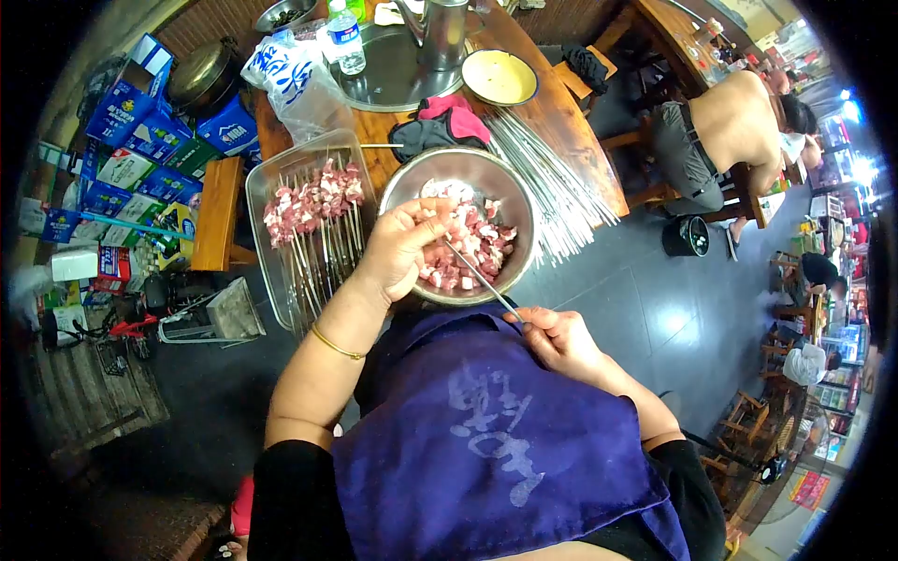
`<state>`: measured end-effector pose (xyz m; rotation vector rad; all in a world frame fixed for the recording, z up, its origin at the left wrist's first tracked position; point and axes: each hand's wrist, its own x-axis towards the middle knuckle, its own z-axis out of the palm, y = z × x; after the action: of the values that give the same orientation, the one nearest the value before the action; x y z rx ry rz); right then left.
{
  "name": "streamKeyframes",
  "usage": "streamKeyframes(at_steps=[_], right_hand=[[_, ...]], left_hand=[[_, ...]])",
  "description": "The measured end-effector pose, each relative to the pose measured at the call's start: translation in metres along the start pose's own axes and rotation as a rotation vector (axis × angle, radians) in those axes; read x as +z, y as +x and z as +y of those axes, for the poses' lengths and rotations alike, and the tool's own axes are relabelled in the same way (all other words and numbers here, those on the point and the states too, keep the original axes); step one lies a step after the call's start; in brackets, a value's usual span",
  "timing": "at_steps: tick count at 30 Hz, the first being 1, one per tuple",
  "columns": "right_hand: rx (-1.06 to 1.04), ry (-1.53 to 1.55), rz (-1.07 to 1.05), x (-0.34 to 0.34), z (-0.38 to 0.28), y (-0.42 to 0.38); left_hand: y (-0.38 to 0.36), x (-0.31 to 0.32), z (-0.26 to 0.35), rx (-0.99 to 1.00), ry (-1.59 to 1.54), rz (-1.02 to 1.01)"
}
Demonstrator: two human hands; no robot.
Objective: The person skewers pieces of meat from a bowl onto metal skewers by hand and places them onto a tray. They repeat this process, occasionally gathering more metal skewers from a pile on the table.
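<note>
My right hand [561,338] grips the lower end of a metal skewer [484,280], which slants up over a steel bowl [527,187] of cut raw meat [496,238]. At the skewer's upper end, over the bowl's left side, my left hand [409,245] has its fingers pinched; the piece between them is mostly hidden. Left of the bowl, a clear plastic tray [258,201] holds several loaded meat skewers [323,210]. Many bare skewers [552,192] lie fanned on the wooden table [571,122] right of the bowl.
Behind the bowl are a pink and grey cloth [440,126], a yellow basin [500,77], a metal pitcher [442,37], a water bottle [346,42] and a plastic bag [299,84]. Boxes [140,131] are stacked at left. A shirtless person [730,122] sits at another table, near a black bucket [686,237].
</note>
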<state>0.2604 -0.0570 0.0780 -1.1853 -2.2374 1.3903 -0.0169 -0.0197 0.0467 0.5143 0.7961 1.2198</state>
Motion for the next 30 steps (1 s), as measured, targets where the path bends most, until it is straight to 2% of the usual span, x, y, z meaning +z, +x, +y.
streamKeyframes(at_steps=[5, 8, 11, 14, 19, 25, 30], right_hand=[[-0.056, 0.022, 0.054, 0.006, 0.008, -0.001], [-0.052, 0.099, 0.085, 0.007, 0.004, 0.001], [0.098, 0.156, 0.061, 0.007, 0.002, -0.001], [0.012, 0.12, 0.073, 0.008, 0.005, 0.0], [0.031, 0.076, 0.048, 0.006, 0.006, 0.001], [0.027, 0.093, 0.118, 0.016, 0.009, 0.002], [0.046, 0.099, 0.141, 0.019, 0.007, 0.003]], left_hand=[[-0.002, -0.001, -0.001, -0.008, -0.081, 0.057], [-0.001, 0.005, -0.007, 0.015, -0.278, 0.07], [-0.001, 0.015, -0.013, -0.027, -0.493, 0.056], [-0.002, 0.013, -0.019, -0.054, -0.416, 0.062], [0.0, 0.01, -0.022, -0.018, -0.388, 0.162], [0.005, 0.017, -0.031, 0.096, -0.559, 0.291], [0.008, 0.022, -0.034, 0.096, -0.635, 0.374]])
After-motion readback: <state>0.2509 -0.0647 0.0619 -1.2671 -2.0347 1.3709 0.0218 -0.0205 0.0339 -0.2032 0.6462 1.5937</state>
